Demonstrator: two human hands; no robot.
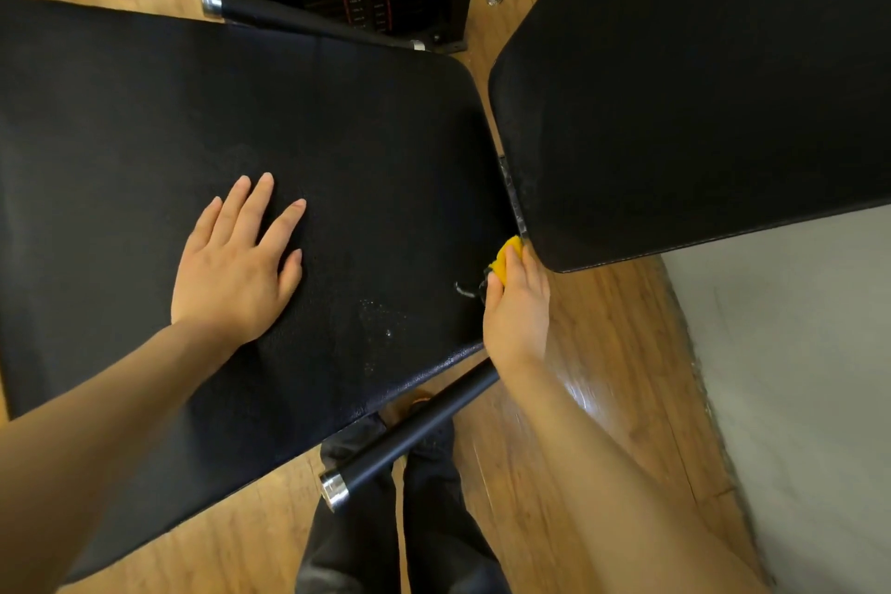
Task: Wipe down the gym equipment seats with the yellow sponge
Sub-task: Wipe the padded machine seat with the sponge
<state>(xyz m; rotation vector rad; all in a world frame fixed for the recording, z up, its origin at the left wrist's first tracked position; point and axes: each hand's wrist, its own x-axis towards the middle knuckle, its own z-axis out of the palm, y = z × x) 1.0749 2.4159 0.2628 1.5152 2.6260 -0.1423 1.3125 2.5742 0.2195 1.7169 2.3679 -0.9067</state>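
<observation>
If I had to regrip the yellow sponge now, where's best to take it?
Grip the yellow sponge at its exposed upper end, coming from above. The right hand covers its lower part, and it sits wedged between seat pad and back pad.

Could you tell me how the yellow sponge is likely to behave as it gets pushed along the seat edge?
The sponge looks soft: it seems bunched under the right hand, so it probably squashes and bends easily. It is likely light, being mostly hidden by the fingers. The seat shows wet speckles, so it may slide readily.
</observation>
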